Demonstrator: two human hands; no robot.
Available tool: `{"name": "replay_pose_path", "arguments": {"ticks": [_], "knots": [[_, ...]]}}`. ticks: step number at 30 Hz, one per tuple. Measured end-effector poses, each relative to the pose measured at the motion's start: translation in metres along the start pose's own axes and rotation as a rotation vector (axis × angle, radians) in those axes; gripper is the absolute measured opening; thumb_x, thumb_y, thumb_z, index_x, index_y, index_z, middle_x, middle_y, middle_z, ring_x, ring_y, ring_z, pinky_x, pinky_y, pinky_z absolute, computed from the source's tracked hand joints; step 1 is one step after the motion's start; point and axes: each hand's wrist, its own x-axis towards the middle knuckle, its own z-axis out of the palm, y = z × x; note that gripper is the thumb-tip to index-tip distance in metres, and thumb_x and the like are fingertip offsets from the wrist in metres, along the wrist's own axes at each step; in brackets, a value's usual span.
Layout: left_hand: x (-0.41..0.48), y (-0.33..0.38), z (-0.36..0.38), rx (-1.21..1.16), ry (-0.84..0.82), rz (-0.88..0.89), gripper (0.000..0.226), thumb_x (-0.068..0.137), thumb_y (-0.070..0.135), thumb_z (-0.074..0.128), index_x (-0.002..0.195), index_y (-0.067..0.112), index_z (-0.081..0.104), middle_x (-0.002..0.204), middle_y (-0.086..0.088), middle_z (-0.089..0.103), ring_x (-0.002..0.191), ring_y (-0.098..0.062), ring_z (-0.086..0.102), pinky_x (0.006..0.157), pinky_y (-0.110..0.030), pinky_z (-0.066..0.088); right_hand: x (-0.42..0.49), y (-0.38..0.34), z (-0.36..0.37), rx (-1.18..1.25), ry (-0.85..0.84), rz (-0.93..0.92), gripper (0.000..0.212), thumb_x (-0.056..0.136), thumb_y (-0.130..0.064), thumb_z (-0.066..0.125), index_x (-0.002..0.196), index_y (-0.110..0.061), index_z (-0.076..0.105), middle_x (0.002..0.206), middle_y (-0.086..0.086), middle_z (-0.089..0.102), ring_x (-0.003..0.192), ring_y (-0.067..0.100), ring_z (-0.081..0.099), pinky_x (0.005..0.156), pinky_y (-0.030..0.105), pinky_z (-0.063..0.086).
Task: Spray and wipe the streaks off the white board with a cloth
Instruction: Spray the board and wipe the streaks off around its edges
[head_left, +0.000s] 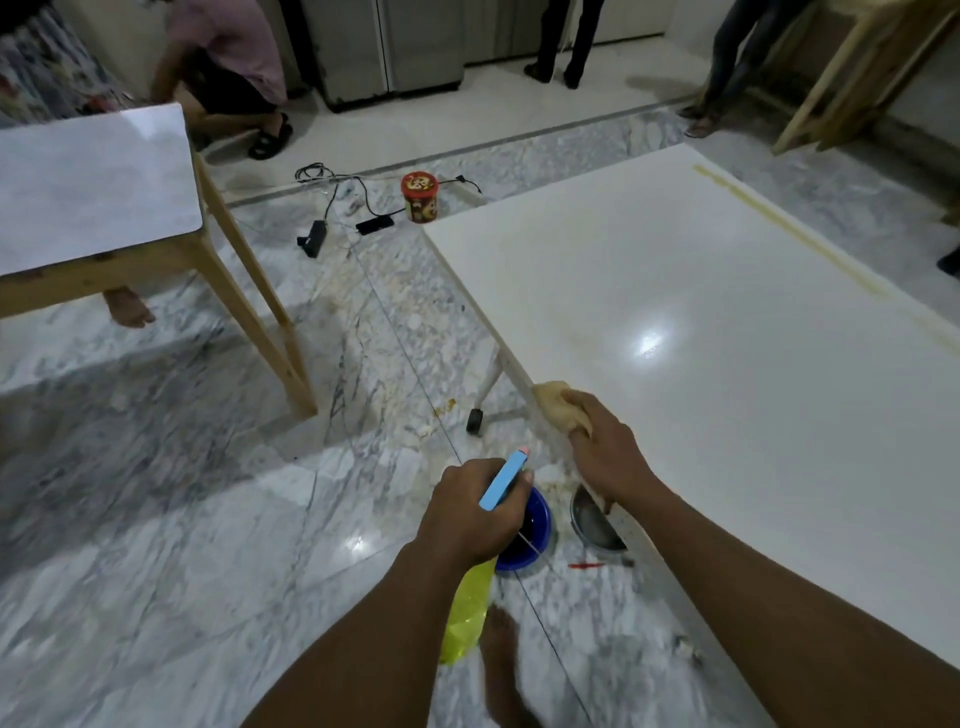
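Wiping seems underway: right hand (608, 447) clutches the cloth (558, 402) on the white board (727, 364) edge, left hand (472, 512) grips the spray bottle (467, 613), far yellowish streak (779, 228) remains.

White board (727, 332) fills the right side, near to far. Right hand (605, 447) sits on its left edge, on a cloth (556, 402). Left hand (470, 512) is just left of it, off the board, holding a spray bottle (467, 608) over the floor (156, 519). Bowl (535, 535) on the floor between the hands, metal dish (592, 522) right of it under the board edge. Jar (419, 197) on the floor at the board's far left corner. Bench (88, 187) far left.
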Motion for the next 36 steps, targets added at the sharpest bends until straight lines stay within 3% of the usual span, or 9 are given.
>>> {"name": "replay_pose_path", "arguments": {"ticks": [4, 7, 10, 12, 16, 21, 25, 29, 36], "knots": [[0.013, 0.022, -0.002, 0.076, -0.063, 0.056, 0.042, 0.1, 0.045, 0.058, 0.072, 0.014, 0.062, 0.063, -0.009, 0.065, 0.058, -0.029, 0.063, 0.057, -0.043, 0.05, -0.009, -0.021, -0.036, 1.159, -0.119, 0.576, 0.031, 0.097, -0.029, 0.051, 0.114, -0.008, 0.066, 0.096, 0.012, 0.068, 0.083, 0.027, 0.065, 0.079, 0.038, 0.052], [0.033, 0.034, -0.007, 0.144, -0.115, 0.107, 0.043, 0.098, 0.048, 0.058, 0.071, 0.015, 0.065, 0.06, -0.007, 0.064, 0.054, -0.025, 0.06, 0.054, -0.041, 0.046, -0.01, -0.011, -0.031, 1.346, -0.17, 0.66, 0.047, 0.094, -0.038, 0.052, 0.124, -0.004, 0.062, 0.107, 0.019, 0.066, 0.094, 0.034, 0.064, 0.086, 0.043, 0.054], [0.056, 0.036, -0.012, 0.206, -0.129, 0.115, 0.047, 0.098, 0.048, 0.057, 0.063, 0.018, 0.062, 0.057, -0.005, 0.062, 0.052, -0.025, 0.059, 0.053, -0.043, 0.047, 0.009, -0.012, -0.032, 1.357, -0.2, 0.652, 0.045, 0.093, -0.038, 0.054, 0.12, -0.004, 0.065, 0.1, 0.018, 0.068, 0.087, 0.033, 0.067, 0.076, 0.04, 0.057], [0.072, 0.032, -0.016, 0.243, -0.113, 0.097, 0.049, 0.098, 0.049, 0.056, 0.059, 0.019, 0.055, 0.053, -0.002, 0.057, 0.05, -0.025, 0.057, 0.05, -0.039, 0.042, 0.037, -0.016, -0.045, 1.298, -0.171, 0.618, 0.039, 0.089, -0.036, 0.059, 0.109, -0.003, 0.069, 0.093, 0.016, 0.068, 0.081, 0.03, 0.066, 0.076, 0.038, 0.055], [0.114, 0.023, -0.03, 0.242, -0.078, 0.039, 0.044, 0.1, 0.047, 0.058, 0.065, 0.019, 0.056, 0.056, 0.001, 0.055, 0.051, -0.02, 0.054, 0.05, -0.029, 0.033, 0.122, -0.043, -0.084, 1.004, -0.04, 0.479, 0.038, 0.093, -0.035, 0.059, 0.118, -0.007, 0.067, 0.116, 0.02, 0.069, 0.103, 0.036, 0.066, 0.1, 0.053, 0.049], [0.157, 0.018, -0.037, 0.214, 0.003, 0.021, 0.039, 0.102, 0.039, 0.059, 0.067, 0.022, 0.052, 0.057, 0.005, 0.053, 0.053, -0.019, 0.052, 0.054, -0.03, 0.035, 0.228, -0.083, -0.08, 0.107, -0.08, -0.061, 0.035, 0.098, -0.047, 0.043, 0.126, -0.038, 0.062, 0.122, -0.008, 0.067, 0.108, 0.015, 0.061, 0.093, 0.033, 0.047], [0.181, 0.009, -0.03, 0.184, 0.049, -0.009, 0.041, 0.101, 0.041, 0.059, 0.064, 0.026, 0.049, 0.056, 0.005, 0.054, 0.051, -0.016, 0.052, 0.052, -0.026, 0.034, 0.261, -0.018, -0.019, -0.568, -0.253, -0.385, 0.051, 0.098, -0.04, 0.035, 0.145, -0.025, 0.046, 0.154, 0.008, 0.04, 0.139, 0.033, 0.038, 0.105, 0.045, 0.037], [0.183, 0.005, -0.023, 0.193, 0.064, -0.033, 0.043, 0.101, 0.04, 0.06, 0.062, 0.025, 0.047, 0.053, 0.005, 0.05, 0.047, -0.013, 0.047, 0.046, -0.019, 0.029, 0.233, 0.01, -0.004, -0.606, -0.145, -0.415, 0.054, 0.1, -0.042, 0.024, 0.153, -0.032, 0.03, 0.165, 0.001, 0.016, 0.152, 0.025, 0.006, 0.119, 0.046, 0.014], [0.147, 0.012, -0.009, 0.145, 0.024, -0.032, 0.043, 0.1, 0.043, 0.06, 0.066, 0.018, 0.053, 0.053, 0.004, 0.051, 0.046, -0.013, 0.045, 0.049, -0.024, 0.029, 0.137, 0.061, -0.028, -0.553, -0.066, -0.329, 0.052, 0.101, -0.043, 0.024, 0.151, -0.033, 0.034, 0.164, -0.003, 0.019, 0.152, 0.019, 0.008, 0.12, 0.044, 0.014]]}}
